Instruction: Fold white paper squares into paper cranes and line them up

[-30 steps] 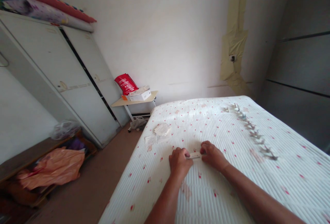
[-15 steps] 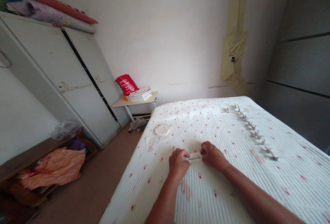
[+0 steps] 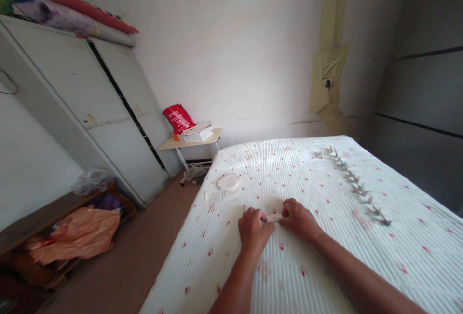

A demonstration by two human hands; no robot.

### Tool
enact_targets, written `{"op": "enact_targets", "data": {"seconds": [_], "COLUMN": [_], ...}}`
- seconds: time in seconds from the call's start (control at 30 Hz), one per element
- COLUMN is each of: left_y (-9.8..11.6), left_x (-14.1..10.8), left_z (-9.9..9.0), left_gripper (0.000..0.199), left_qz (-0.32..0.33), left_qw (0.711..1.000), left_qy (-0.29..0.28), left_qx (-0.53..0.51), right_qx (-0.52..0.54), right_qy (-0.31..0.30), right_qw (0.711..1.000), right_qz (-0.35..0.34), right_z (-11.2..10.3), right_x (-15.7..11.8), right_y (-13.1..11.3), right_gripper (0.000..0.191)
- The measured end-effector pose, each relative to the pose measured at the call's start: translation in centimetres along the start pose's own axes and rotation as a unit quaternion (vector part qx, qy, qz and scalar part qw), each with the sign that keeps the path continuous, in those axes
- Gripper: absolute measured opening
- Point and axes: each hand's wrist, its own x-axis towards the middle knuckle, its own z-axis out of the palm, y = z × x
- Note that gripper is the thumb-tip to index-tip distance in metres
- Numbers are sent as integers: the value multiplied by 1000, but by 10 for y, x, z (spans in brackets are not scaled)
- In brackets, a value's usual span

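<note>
On a white mattress (image 3: 325, 266) with small red dots, my left hand (image 3: 253, 229) and my right hand (image 3: 298, 217) pinch the two ends of a small pale strip of paper (image 3: 274, 218) pressed flat against the mattress. The fingertips of the two hands nearly meet over it, and most of the strip is hidden. A small stack of white paper sheets (image 3: 224, 186) lies beyond my left hand. To the right, a row of several small grey folded paper shapes (image 3: 356, 188) runs across the mattress.
A tall white cabinet (image 3: 97, 111) with rolled bedding (image 3: 72, 12) on top stands at the left. A small side table (image 3: 190, 141) with a red bag (image 3: 178, 117) and a white box is by the far wall. An orange plastic bag (image 3: 68, 234) lies on a low shelf.
My hands have drawn closer together over the paper strip, so less of it shows between them. Everything else stays where it was.
</note>
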Motion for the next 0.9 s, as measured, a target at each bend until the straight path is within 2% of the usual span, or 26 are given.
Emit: {"op": "enact_targets", "data": {"seconds": [0.13, 0.23, 0.4, 0.53, 0.67, 0.77, 0.9], "left_y": [-2, -3, -6, -8, -10, -11, -12], "left_x": [1, 1, 0, -2, -5, -6, -6], "left_z": [1, 2, 3, 5, 8, 9, 11], "left_gripper": [17, 16, 17, 30, 42, 39, 35], "left_qz": [1, 1, 14, 26, 44, 61, 70], "left_qw": [1000, 1000, 1000, 997, 993, 989, 987], "left_qy": [-2, -8, 5, 28, 59, 69, 77], "left_qx": [4, 6, -24, -64, -97, -114, -125], "right_qx": [-24, -9, 41, 74, 95, 119, 124], "right_qy": [22, 8, -21, -22, -30, -35, -18], "right_qw": [999, 1000, 999, 996, 993, 989, 988], "right_qz": [-6, -5, -12, -47, -63, -87, -95], "right_z": [1, 0, 0, -1, -4, -5, -1], "right_x": [-2, 0, 6, 6, 3, -1, -3], "right_y": [-2, 0, 8, 16, 20, 20, 20], "right_gripper": [8, 6, 15, 19, 33, 44, 48]}}
